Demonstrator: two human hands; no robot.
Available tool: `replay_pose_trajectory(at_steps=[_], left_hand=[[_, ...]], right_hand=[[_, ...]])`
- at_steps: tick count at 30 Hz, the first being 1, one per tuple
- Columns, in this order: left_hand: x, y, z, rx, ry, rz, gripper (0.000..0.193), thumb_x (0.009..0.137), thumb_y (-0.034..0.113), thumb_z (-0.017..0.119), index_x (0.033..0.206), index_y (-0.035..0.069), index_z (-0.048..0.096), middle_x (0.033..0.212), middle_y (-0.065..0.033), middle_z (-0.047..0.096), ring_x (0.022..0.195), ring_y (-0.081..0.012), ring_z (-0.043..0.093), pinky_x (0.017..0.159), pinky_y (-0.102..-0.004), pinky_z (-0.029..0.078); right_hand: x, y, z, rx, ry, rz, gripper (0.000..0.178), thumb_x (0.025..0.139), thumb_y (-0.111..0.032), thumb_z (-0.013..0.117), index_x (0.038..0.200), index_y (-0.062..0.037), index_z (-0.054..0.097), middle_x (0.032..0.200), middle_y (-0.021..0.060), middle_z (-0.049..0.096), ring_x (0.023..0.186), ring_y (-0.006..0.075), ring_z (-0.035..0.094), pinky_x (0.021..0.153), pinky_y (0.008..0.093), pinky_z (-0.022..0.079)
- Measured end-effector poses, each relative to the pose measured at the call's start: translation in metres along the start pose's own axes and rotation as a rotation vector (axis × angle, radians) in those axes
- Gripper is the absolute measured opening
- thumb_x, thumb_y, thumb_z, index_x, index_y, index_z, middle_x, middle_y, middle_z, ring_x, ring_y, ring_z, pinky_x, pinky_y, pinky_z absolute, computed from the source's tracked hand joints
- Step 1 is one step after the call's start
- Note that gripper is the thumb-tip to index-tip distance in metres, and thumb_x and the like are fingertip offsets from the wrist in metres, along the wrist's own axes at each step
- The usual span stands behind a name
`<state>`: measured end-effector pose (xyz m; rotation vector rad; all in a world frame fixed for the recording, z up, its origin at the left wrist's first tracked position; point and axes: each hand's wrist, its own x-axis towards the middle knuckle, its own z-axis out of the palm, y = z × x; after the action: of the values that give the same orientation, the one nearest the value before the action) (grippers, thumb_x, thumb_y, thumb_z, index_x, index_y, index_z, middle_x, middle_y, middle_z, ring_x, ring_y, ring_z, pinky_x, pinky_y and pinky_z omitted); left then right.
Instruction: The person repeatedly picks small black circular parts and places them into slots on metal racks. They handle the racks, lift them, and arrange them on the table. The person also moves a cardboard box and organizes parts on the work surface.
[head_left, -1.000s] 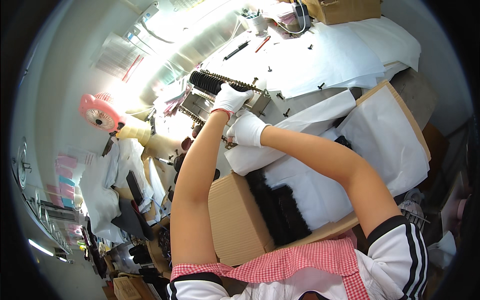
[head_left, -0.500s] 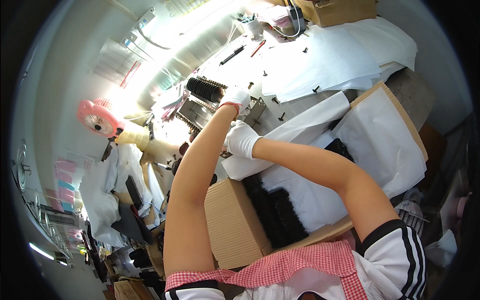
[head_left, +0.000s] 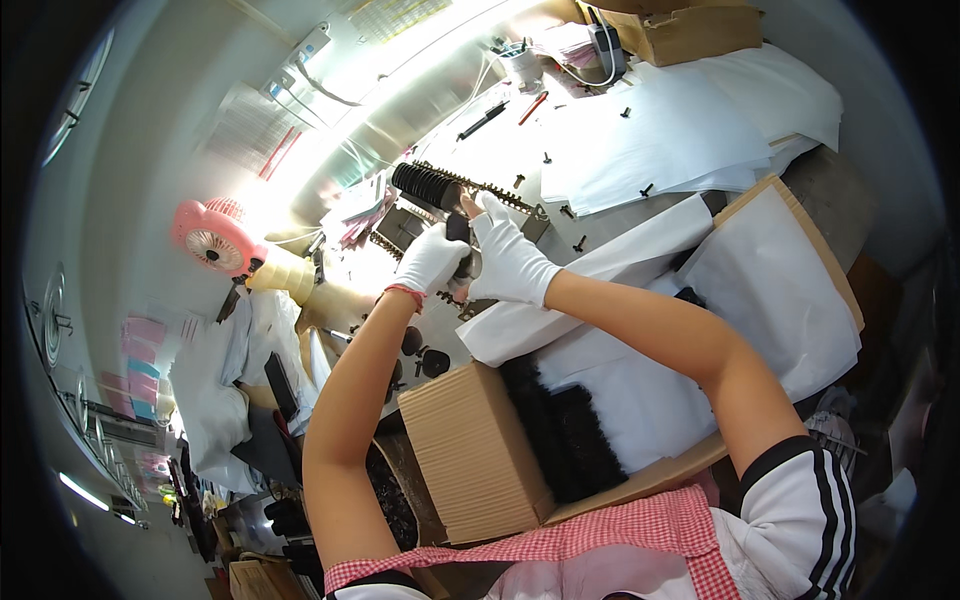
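White gloves cover both hands, which meet over the metal fixture on the workbench. My left hand [head_left: 430, 260] is closed round a small black rounded piece [head_left: 458, 230]. Beside it my right hand [head_left: 508, 255] curls against the same piece from the right, with a bare fingertip showing at the top. The fingers partly hide the piece, so its full shape cannot be made out. Just beyond lies a row of stacked black discs [head_left: 420, 185] on the metal fixture [head_left: 412, 222], edged by chain-like brass-coloured strips [head_left: 495, 192].
An open carton [head_left: 470, 450] with black bristly pieces [head_left: 570, 440] and white paper stands close in front of me. Loose dark screws [head_left: 580, 243], pens [head_left: 483, 120] and white sheets [head_left: 640, 140] lie to the right. A pink fan [head_left: 215, 240] is at left.
My left hand has drawn back from the black disc stack toward me and now has a black piece in it. The right hand has moved up beside it with its fingers raised.
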<state>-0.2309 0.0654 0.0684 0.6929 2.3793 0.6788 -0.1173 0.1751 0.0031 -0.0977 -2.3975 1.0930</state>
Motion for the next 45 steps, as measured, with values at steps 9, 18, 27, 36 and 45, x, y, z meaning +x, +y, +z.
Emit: replay_pose_trajectory(at_steps=[9,18,27,36,45], left_hand=[[0.008,-0.005,-0.054,0.019,-0.248,0.040,0.049,0.086,0.038,0.066,0.114,-0.002,0.063,0.100,-0.0115,0.068,0.084,-0.0178,0.068,0.083,-0.0314,0.050],[0.132,-0.042,-0.040,0.215,0.518,0.108,0.094,0.066,0.045,0.087,0.125,-0.011,0.039,0.119,-0.0246,0.057,0.110,-0.0282,0.059,0.097,-0.0355,0.048],[0.149,-0.008,-0.042,0.284,0.189,0.007,0.042,0.080,0.034,0.074,0.084,-0.006,0.062,0.072,-0.0143,0.064,0.062,-0.0216,0.062,0.057,-0.0321,0.051],[0.163,0.011,-0.026,0.528,0.170,0.084,0.017,0.086,0.014,0.061,0.082,0.001,0.071,0.073,-0.0171,0.068,0.058,-0.0238,0.064,0.050,-0.0389,0.051],[0.122,0.008,-0.019,0.992,0.463,-0.006,0.026,0.091,0.017,0.051,0.109,0.002,0.062,0.100,-0.0258,0.071,0.097,-0.0381,0.070,0.083,-0.0471,0.055]], right_hand=[[0.034,0.029,0.016,0.051,-0.046,-0.078,0.050,0.073,-0.015,0.075,0.121,-0.0170,0.060,0.120,0.0166,0.055,0.112,0.0348,0.056,0.101,0.0396,0.047],[0.054,0.047,0.013,-0.034,-0.254,-0.097,0.031,0.071,-0.020,0.065,0.102,-0.0174,0.066,0.087,0.0156,0.070,0.083,0.0338,0.068,0.077,0.0403,0.054],[0.058,0.052,0.000,0.063,-0.474,-0.067,0.045,0.069,-0.025,0.068,0.113,-0.0220,0.067,0.090,0.0136,0.070,0.083,0.0328,0.067,0.079,0.0397,0.053],[0.059,0.055,0.003,0.058,-0.487,-0.093,0.048,0.068,-0.026,0.069,0.116,-0.0228,0.067,0.088,0.0138,0.070,0.082,0.0328,0.067,0.080,0.0400,0.053],[0.056,0.052,0.014,-0.007,-0.239,-0.225,0.045,0.071,-0.020,0.066,0.116,-0.0150,0.067,0.089,0.0174,0.069,0.085,0.0354,0.066,0.079,0.0429,0.053]])
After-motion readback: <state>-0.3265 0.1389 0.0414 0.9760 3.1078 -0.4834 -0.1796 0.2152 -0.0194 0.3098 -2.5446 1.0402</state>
